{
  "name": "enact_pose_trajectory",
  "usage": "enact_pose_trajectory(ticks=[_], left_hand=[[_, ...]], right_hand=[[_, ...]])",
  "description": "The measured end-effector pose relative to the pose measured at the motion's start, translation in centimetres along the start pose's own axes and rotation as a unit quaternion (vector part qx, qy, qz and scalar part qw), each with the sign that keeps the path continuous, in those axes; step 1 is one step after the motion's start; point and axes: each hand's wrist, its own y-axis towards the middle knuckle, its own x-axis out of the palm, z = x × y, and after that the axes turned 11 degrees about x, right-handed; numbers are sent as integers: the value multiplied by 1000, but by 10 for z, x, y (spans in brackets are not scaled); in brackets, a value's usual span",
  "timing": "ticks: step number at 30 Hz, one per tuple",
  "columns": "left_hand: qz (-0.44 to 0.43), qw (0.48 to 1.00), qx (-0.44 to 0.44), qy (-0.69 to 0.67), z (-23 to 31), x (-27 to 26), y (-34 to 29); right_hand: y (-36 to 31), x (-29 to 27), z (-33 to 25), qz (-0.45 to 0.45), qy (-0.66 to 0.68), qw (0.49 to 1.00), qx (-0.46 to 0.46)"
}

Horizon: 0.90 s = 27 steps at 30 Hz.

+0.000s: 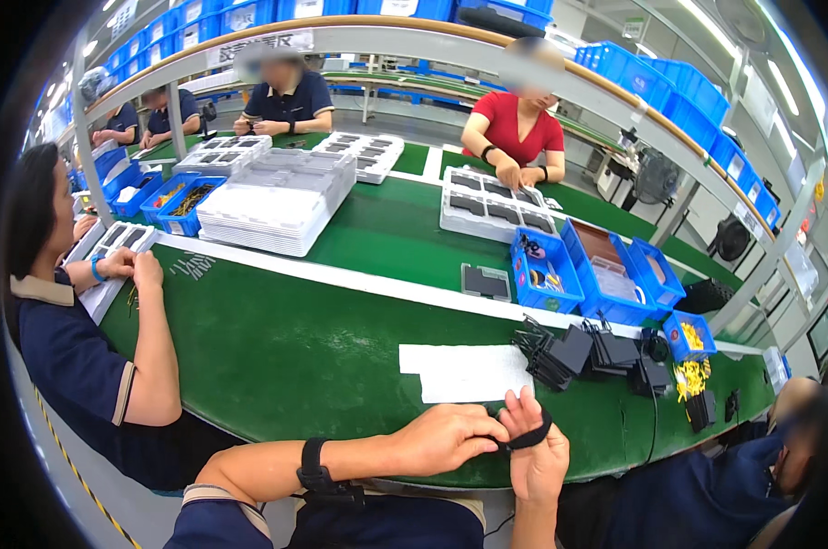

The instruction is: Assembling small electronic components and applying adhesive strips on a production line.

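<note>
My left hand (446, 437) reaches across from the left, its thumb and fingers pinched on a black band (532, 434). That band runs around my right hand (540, 468), which is raised with its palm showing. The right fingers stick up above the band, slightly bent, and hold nothing I can see. A black wristband (314, 468) sits on my left wrist. Just beyond my hands, white sheets (464, 373) lie on the green table (295, 357). Black box-shaped devices with bundled cords (568, 349) are heaped to the right of the sheets.
Blue bins (547, 297) stand along the table's middle, beside a flat dark device (485, 283). Stacked white trays (272, 215) rise at the far left. Yellow cords (693, 377) lie at the right. Co-workers sit close on both sides and across; a shelf with blue crates (624, 73) spans overhead.
</note>
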Motion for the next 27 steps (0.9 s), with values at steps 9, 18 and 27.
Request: enact_pose_trajectory(ticks=[9, 18, 27], left_hand=[[35, 998, 36, 33, 6, 14, 0], [27, 993, 81, 82, 14, 9, 3], [22, 989, 146, 33, 25, 18, 0]], right_hand=[[18, 2, 5, -59, -91, 987, -119], [35, 19, -16, -156, -72, 979, -107], [43, 23, -17, -274, -3, 948, -161]])
